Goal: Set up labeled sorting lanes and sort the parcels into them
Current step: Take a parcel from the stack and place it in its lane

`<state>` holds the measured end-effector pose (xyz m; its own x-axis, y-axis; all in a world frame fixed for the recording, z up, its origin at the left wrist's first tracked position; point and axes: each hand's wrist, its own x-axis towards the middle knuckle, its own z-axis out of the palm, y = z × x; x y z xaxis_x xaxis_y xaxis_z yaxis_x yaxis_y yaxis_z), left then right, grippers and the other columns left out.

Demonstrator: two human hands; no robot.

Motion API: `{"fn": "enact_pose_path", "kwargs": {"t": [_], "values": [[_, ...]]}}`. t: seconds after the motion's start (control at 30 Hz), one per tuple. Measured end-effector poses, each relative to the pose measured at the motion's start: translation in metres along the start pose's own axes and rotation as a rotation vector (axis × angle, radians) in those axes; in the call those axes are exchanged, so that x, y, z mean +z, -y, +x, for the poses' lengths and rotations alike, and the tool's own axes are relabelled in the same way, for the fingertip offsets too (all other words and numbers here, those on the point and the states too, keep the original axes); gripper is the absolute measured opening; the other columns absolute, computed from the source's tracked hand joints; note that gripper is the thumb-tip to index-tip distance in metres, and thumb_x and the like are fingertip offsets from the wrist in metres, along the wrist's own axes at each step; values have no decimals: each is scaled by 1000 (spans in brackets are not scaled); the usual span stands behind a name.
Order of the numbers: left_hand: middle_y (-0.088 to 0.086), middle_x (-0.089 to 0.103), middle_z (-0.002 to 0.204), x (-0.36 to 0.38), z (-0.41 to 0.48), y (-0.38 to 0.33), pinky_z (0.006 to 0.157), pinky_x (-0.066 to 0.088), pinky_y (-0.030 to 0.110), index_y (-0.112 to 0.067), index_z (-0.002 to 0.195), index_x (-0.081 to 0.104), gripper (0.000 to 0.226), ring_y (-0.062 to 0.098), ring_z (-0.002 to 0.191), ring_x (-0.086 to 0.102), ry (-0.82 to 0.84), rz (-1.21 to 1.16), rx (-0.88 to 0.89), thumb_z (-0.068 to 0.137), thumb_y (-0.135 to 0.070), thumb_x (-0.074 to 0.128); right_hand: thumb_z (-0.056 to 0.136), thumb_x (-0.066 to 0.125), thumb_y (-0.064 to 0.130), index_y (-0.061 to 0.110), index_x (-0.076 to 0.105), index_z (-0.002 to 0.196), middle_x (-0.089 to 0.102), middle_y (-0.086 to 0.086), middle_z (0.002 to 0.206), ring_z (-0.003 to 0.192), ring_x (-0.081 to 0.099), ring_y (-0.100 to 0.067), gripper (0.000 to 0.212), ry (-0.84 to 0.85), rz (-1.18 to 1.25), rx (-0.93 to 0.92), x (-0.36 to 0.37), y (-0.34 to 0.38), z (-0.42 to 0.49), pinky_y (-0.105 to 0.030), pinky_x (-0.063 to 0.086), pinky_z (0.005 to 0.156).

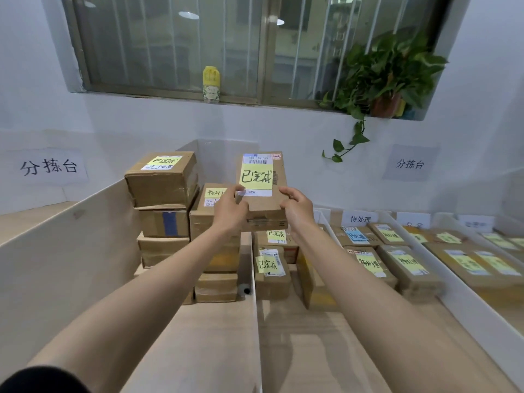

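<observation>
Parcel (yellow-noted), raised; held by left grip, right grip

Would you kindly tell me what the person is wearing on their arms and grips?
The left grip and right grip are bare, without gloves, and no watch or band shows on either wrist. A black fabric sleeve covers the left upper arm.

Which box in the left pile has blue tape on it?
The second box down in the tall left stack, directly under the top box with the yellow note; only it shows a blue strip.
</observation>
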<state>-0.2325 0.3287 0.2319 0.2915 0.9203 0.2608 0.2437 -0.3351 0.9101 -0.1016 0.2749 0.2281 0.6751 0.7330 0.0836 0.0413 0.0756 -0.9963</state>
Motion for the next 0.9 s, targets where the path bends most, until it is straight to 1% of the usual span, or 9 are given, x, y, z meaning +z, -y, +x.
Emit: {"fn": "enact_pose_path", "kwargs": {"t": [0.1,0.17,0.27,0.3,0.4,0.67,0.73,0.8,0.9], "values": [[9,50,136,20,-26,2,65,50,25,-18,128,48,40,1,75,52,24,-47,-32,92,-2,46,86,45,-1,34,63,95,63,3,116,107,60,-19,40,-40,-31,21,-27,-17,-13,-43,54,91],[8,51,133,32,-43,4,64,49,23,-19,131,47,42,1,73,50,45,-33,-42,92,-2,47,84,43,-4,32,63,97,64,-2,118,108,61,-21,43,-40,5,53,-45,-28,-24,-40,55,87],[7,56,120,49,-70,13,58,44,17,-19,131,48,43,-4,65,44,77,-20,-62,91,-1,46,86,41,-5,25,63,103,64,-4,118,108,61,-23,42,-30,3,86,-70,-42,-44,-26,51,68],[6,56,114,53,-80,16,57,44,17,-18,131,48,43,-3,66,45,84,-12,-70,91,-1,46,86,41,-5,25,63,101,63,-3,117,108,61,-22,41,-38,7,97,-76,-49,-49,-26,51,68],[2,53,111,68,-103,29,58,45,25,-17,129,49,43,4,69,50,86,20,-98,90,-1,46,83,42,-9,25,65,94,64,-3,116,108,61,-22,43,-70,67,151,-89,-73,-65,-35,54,85],[8,58,120,103,-152,73,60,45,24,-15,126,48,43,17,80,55,102,52,-236,88,4,42,84,38,-13,17,64,105,55,1,111,108,52,-18,45,-61,-51,269,-115,-131,-95,-30,49,91],[8,58,120,111,-162,85,62,51,28,-15,123,48,41,21,85,58,110,42,-272,88,5,41,86,39,-13,13,64,110,54,1,109,106,50,-16,43,-61,-75,297,-120,-147,-100,-27,46,92],[8,59,118,120,-170,97,69,54,34,-15,121,49,40,25,89,58,115,41,-307,87,6,40,84,40,-11,16,65,104,58,-1,109,105,54,-20,42,-74,-81,340,-124,-165,-102,-29,47,89],[7,58,113,133,-183,114,66,46,27,-14,122,50,42,25,90,56,126,87,-367,87,6,37,79,40,-9,25,64,84,64,-4,108,108,60,-27,42,-90,-68,421,-130,-193,-106,-39,50,92]]}}
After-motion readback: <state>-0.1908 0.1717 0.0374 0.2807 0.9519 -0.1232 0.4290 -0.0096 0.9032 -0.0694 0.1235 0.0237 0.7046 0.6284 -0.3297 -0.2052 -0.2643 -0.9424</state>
